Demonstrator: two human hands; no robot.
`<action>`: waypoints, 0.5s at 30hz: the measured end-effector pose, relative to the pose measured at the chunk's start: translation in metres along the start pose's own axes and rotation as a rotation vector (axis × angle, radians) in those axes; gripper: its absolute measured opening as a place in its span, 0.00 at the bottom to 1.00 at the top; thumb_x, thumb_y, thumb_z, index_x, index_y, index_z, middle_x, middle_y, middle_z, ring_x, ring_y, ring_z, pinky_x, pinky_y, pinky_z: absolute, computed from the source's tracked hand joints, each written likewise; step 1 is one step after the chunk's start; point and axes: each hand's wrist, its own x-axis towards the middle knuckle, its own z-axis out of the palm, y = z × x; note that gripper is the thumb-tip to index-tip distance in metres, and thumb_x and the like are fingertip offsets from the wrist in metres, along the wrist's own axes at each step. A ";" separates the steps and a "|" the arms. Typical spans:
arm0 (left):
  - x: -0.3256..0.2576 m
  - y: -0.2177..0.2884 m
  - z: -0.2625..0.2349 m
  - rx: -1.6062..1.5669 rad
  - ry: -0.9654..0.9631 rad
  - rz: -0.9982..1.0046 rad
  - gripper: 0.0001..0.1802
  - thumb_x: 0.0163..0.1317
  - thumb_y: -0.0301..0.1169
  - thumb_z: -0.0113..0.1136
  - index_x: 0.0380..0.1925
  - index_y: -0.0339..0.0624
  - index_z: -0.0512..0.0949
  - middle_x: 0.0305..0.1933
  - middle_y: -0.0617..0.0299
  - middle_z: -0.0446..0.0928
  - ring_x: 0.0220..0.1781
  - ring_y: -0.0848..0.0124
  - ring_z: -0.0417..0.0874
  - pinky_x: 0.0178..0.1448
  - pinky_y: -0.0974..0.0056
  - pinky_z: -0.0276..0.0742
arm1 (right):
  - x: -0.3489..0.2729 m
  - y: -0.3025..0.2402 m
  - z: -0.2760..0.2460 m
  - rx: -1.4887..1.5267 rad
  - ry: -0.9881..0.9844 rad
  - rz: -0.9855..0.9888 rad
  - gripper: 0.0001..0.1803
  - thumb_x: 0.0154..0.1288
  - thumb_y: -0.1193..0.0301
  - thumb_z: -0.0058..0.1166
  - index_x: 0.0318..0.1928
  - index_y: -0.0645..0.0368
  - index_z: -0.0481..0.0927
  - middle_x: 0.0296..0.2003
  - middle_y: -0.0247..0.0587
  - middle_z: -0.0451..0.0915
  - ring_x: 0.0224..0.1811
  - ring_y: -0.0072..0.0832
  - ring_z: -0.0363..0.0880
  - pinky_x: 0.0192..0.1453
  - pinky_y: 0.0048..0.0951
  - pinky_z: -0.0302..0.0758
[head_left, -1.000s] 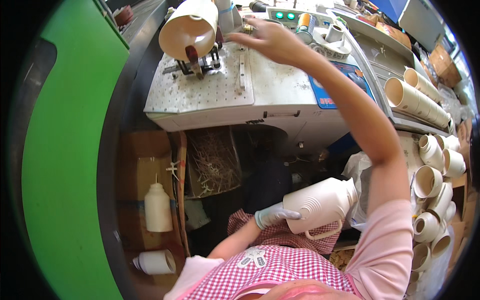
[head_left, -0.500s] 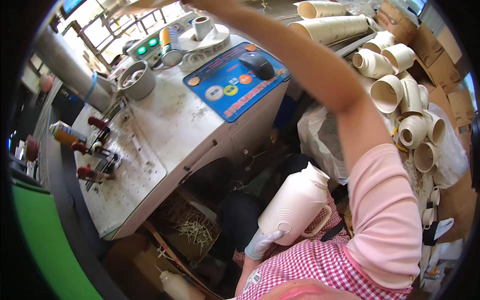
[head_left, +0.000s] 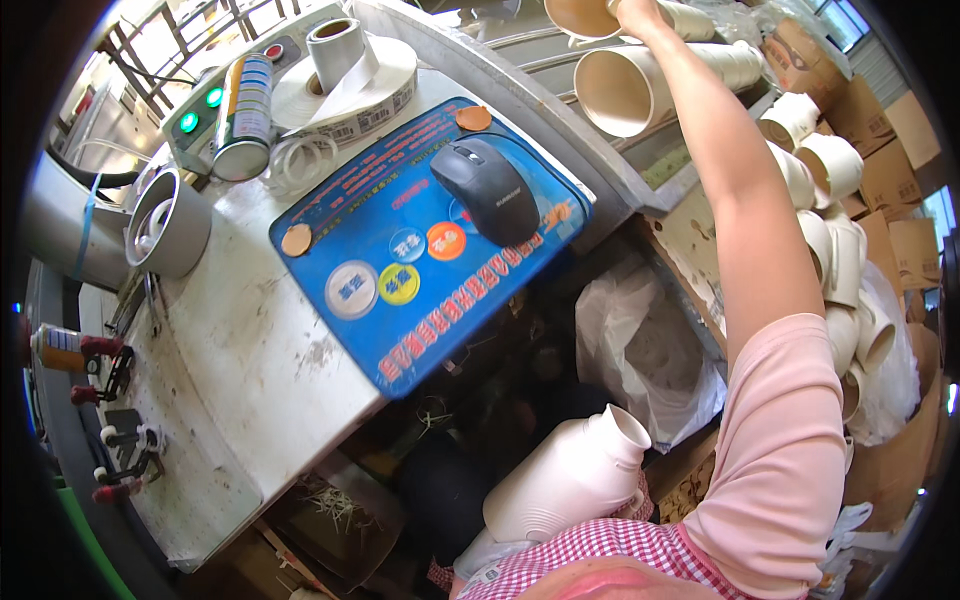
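Note:
A cream plastic thermos-jug body (head_left: 570,475) with a narrow neck leans tilted in my lap. My gloved left hand (head_left: 487,550) supports its lower end against the checked apron; only part of the glove shows. My bare right arm reaches far forward to the top edge. There my right hand (head_left: 640,14) is closed at the rim of another cream jug body (head_left: 583,18), whose wide opening faces me; the frame edge cuts this off. Just below it lies a large cream cylinder (head_left: 622,95), mouth toward me.
On the white worktop (head_left: 255,340) are a blue mat (head_left: 330,245) with a black mouse (head_left: 487,190), a label roll (head_left: 385,85), a spray can (head_left: 243,120), a grey tub (head_left: 172,225) and toggle clamps (head_left: 125,450). More jug bodies (head_left: 832,165) pile up at right, near cardboard boxes (head_left: 885,180).
My right arm has swung from the far left to the far right, reaching the jug body at the top. The view has shifted toward the mat. The jug body stays in my lap.

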 end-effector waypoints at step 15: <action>0.056 0.050 0.002 -0.085 0.159 0.048 0.48 0.58 0.33 0.73 0.76 0.30 0.60 0.72 0.49 0.72 0.72 0.59 0.74 0.76 0.54 0.69 | 0.036 -0.031 0.013 -0.188 -0.209 -0.625 0.16 0.66 0.67 0.61 0.54 0.54 0.82 0.44 0.55 0.87 0.46 0.55 0.85 0.49 0.51 0.80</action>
